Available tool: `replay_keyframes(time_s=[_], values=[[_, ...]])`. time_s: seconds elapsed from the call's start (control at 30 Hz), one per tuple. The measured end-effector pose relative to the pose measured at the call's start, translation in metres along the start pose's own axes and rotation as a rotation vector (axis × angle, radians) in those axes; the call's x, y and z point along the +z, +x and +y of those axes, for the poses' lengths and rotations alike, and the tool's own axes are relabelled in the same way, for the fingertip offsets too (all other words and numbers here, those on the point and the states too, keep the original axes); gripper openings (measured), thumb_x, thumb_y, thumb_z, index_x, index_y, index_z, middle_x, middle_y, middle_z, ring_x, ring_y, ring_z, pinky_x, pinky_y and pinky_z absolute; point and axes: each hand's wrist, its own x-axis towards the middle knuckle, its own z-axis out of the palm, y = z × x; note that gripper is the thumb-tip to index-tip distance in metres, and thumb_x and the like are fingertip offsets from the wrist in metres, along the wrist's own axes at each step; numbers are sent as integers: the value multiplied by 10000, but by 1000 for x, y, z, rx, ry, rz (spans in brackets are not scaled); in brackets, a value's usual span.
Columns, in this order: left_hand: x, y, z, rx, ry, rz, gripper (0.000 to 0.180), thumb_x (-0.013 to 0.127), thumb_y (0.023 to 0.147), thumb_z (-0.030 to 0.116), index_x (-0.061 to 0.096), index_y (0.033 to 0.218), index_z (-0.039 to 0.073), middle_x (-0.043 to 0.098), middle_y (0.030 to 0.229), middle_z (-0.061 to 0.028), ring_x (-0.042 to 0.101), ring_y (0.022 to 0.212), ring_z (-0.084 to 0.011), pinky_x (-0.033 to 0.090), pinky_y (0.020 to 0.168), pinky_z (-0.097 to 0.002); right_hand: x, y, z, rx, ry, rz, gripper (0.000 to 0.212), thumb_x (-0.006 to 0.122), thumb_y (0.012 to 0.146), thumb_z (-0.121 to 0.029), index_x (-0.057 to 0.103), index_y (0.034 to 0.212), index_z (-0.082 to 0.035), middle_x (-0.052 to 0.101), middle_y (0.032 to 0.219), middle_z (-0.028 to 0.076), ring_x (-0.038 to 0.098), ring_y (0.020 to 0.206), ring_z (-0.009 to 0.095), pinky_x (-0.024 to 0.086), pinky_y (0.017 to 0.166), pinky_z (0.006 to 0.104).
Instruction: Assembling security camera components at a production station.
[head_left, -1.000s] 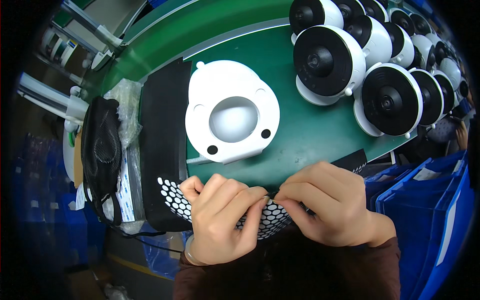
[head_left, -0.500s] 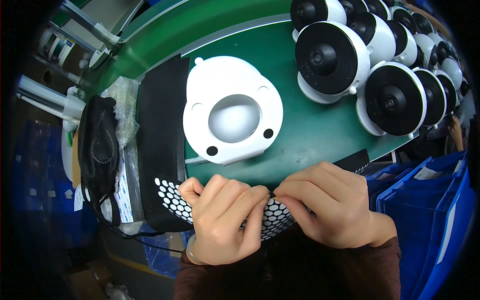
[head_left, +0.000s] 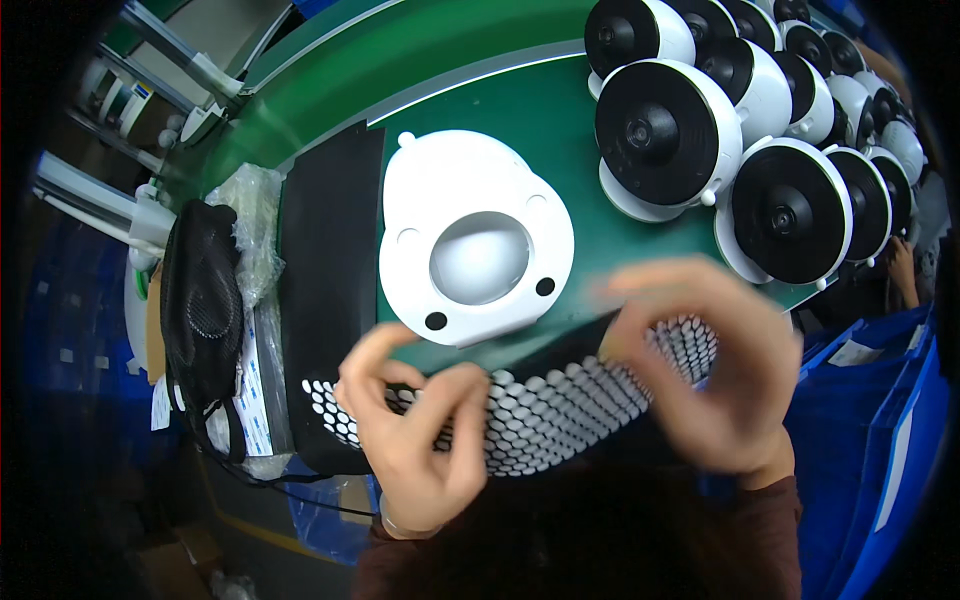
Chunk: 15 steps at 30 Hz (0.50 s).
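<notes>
A white rounded housing (head_left: 470, 170) lies on the green mat, with a large round opening around a smooth white dome (head_left: 480, 258). Two black round pads (head_left: 436, 321) sit on its near side; two pale circular outlines show farther up. In front of it, a black sheet covered with white dots (head_left: 560, 415) slants up toward the right. Over the left part of that sheet, my left hand (head_left: 415, 440) has thumb and forefinger pinched together; whatever is between them is hidden. My right hand (head_left: 715, 370) is over the sheet's right part, its fingers smeared by motion.
Several white round devices with black faces (head_left: 660, 130) crowd the far right. A black strip (head_left: 330, 270), a black mesh pouch (head_left: 200, 300) and clear plastic wrap (head_left: 255, 220) lie left of the housing. Blue bins (head_left: 850, 420) stand at the right.
My hands have parted from the sheet's edge, the left moving left and the right moving up and right. More of the dotted sheet shows between them. The view has shifted slightly.
</notes>
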Motion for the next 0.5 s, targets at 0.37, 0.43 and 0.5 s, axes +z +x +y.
replay_keyframes(time_s=[0.37, 0.43, 0.5], values=[[6, 1, -14, 0, -166, -36, 127, 656, 636, 20, 641, 757, 55, 564, 961, -75, 459, 632, -121, 224, 722, -308, 15, 43, 19, 249, 106, 20, 117, 632, 800, -78, 620, 838, 32, 635, 769, 54, 603, 693, 68, 473, 611, 159], [4, 2, -14, -3, -155, -41, 126, 656, 634, 20, 641, 754, 58, 565, 957, -73, 459, 633, -122, 223, 719, -311, 17, 44, 18, 227, 92, 27, 120, 639, 798, -84, 622, 831, 31, 634, 759, 49, 600, 681, 65, 469, 600, 153], [3, 3, -16, 13, -116, -69, 125, 658, 633, 21, 643, 750, 60, 569, 959, -70, 463, 648, -130, 222, 714, -314, 17, 45, 16, 243, 90, 24, 111, 642, 789, -73, 623, 828, 29, 631, 747, 41, 598, 667, 62, 466, 593, 152]])
